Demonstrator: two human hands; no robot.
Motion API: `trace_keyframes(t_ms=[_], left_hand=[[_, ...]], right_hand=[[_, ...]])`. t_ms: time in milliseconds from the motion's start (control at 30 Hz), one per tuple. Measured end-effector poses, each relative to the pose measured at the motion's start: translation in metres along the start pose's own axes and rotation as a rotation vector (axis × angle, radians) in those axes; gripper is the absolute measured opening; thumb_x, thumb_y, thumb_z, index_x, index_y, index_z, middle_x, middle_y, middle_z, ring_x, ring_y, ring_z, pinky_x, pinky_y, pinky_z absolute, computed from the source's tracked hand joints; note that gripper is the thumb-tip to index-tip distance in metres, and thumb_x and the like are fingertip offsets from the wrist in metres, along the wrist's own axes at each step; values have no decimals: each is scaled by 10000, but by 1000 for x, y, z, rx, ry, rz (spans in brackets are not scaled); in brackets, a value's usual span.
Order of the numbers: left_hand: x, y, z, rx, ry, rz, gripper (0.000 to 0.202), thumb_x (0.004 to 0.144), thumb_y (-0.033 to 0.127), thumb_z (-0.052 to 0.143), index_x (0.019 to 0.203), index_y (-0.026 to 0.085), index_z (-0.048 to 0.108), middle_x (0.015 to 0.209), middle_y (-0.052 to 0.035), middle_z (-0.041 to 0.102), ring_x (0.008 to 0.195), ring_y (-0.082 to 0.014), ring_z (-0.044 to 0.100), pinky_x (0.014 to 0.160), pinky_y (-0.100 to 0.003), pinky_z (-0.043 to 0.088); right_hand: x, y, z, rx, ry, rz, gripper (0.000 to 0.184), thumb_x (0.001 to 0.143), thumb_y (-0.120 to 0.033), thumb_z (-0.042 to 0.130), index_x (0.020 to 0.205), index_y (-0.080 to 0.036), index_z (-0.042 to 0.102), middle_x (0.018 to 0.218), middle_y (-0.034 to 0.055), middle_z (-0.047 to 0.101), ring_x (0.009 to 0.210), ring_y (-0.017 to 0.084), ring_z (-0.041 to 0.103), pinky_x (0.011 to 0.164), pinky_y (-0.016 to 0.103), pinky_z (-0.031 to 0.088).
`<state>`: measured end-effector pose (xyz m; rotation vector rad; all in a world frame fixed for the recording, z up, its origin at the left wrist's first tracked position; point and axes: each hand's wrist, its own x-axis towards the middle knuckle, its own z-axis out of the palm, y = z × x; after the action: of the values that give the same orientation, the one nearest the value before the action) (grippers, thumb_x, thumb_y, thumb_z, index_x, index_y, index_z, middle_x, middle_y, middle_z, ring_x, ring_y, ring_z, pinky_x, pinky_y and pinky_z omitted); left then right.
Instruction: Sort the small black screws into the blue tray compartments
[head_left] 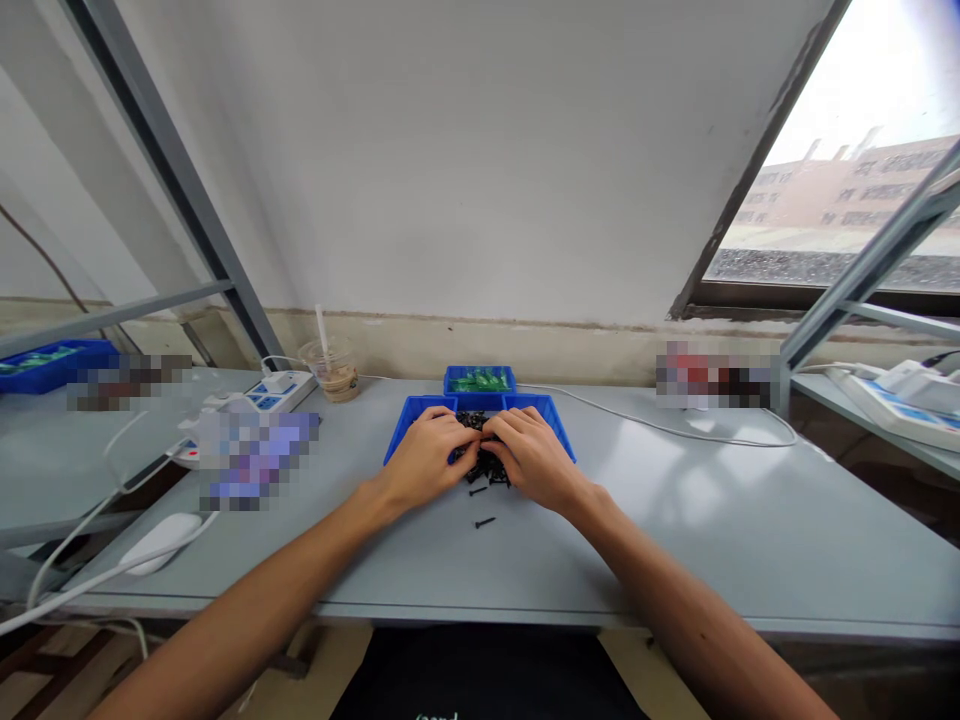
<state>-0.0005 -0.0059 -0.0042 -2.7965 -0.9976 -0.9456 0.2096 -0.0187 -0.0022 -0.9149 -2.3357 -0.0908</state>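
My left hand [431, 452] and my right hand [534, 458] meet over a pile of black screws [491, 470]. Thumb and fingers of each hand are pinched together, almost touching the other hand's. Whatever small piece sits in the pinches is hidden. Two loose black screws lie in front of the pile, the nearer screw [484, 522] alone on the grey table. Behind and beside my hands are blue bins [411, 412], partly covered by them. At the back stands a smaller blue bin [448, 382] holding green pieces [482, 379].
A plastic cup with a straw [337, 375] stands at the back left beside a power strip [281, 392]. A white computer mouse [159, 542] lies near the left edge. A white cable [660, 428] crosses the table [697, 540] on the right. Metal frames rise on both sides.
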Motion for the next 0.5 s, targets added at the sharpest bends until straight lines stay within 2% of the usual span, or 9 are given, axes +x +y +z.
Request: trace_keyframes(t_ms=[200, 500], left_hand=[[0, 1, -1, -17, -12, 3, 220, 1002, 238, 516, 951, 207, 728, 842, -16, 736, 813, -170, 648, 998, -406, 437], [0, -2, 2, -14, 25, 35, 216, 999, 242, 529, 956, 224, 740, 887, -21, 762, 826, -171, 667, 996, -406, 451]], right_hand=[[0, 1, 1, -35, -4, 6, 231, 1085, -262, 430, 929, -196, 587, 926, 54, 670, 840, 189, 542, 818, 332, 344], [0, 1, 1, -62, 0, 8, 279, 1087, -262, 415, 871, -198, 579, 869, 44, 648, 822, 189, 505, 851, 344, 344]])
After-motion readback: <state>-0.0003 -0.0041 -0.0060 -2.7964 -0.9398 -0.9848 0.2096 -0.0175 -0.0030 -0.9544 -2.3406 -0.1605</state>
